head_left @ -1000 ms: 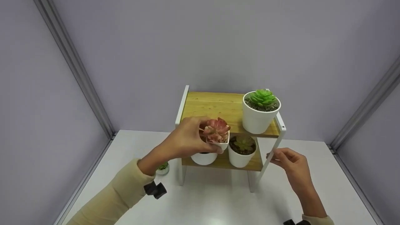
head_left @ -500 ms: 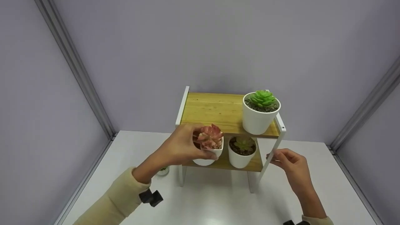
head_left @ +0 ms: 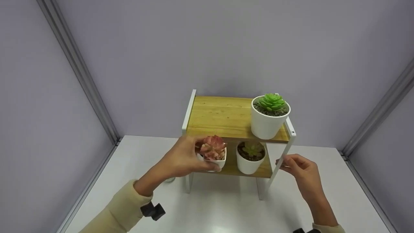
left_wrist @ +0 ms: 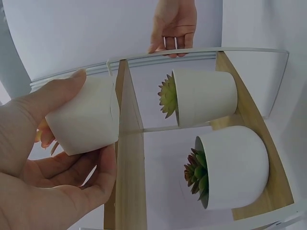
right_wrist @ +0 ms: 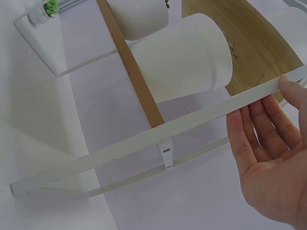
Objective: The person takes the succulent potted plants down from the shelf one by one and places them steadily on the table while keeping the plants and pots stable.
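Observation:
In the head view my left hand (head_left: pixel 182 157) grips a small squarish white pot (head_left: pixel 217 164) with a reddish succulent (head_left: pixel 212 148), thumb on one side and fingers on the other. The pot is in front of the wooden shelf rack's upper board (head_left: pixel 223 113), below its front edge. The left wrist view shows the pot's smooth white base (left_wrist: pixel 88 117) near the board. At the rack's right side, my right hand (head_left: pixel 304 174) pinches the white frame (right_wrist: pixel 206 117) between thumb and fingers.
A white pot with a bright green succulent (head_left: pixel 266 124) stands on the upper board's right. On the lower board sit a pot with a dull green succulent (head_left: pixel 249 165) and a rounded pot (left_wrist: pixel 235 167), mostly hidden in the head view. A small potted plant (right_wrist: pixel 41 14) stands left of the rack.
My left hand has brought the potted red succulent down and slightly left, from over the upper board's front edge to below it. The right hand stays on the frame.

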Demonstrator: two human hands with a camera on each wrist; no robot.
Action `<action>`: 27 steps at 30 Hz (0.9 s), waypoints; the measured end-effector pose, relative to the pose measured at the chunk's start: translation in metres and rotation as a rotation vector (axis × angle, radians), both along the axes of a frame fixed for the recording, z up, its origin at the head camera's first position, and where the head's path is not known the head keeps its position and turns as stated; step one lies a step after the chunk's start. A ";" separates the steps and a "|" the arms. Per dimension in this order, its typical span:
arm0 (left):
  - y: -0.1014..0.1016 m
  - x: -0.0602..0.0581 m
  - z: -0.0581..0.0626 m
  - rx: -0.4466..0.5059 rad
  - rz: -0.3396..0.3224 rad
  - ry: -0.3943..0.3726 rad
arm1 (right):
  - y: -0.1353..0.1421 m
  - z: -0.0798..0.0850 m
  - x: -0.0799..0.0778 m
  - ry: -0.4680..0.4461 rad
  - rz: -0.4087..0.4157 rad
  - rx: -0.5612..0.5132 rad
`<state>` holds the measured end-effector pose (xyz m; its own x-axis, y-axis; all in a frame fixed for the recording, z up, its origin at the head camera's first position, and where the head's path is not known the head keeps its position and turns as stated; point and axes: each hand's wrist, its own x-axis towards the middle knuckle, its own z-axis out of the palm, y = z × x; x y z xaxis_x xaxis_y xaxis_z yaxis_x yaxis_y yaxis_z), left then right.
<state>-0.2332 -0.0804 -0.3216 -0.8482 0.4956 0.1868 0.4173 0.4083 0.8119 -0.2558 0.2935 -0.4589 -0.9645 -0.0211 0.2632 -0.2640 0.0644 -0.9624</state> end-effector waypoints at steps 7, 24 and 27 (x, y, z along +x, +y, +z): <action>-0.002 -0.001 -0.005 0.007 0.020 -0.010 | 0.001 -0.001 0.000 0.008 -0.007 -0.015; -0.013 0.003 -0.018 -0.015 0.076 -0.013 | -0.001 -0.001 0.000 -0.002 -0.015 0.003; -0.016 0.005 -0.019 -0.007 0.082 -0.008 | 0.001 -0.001 0.000 0.019 0.005 0.003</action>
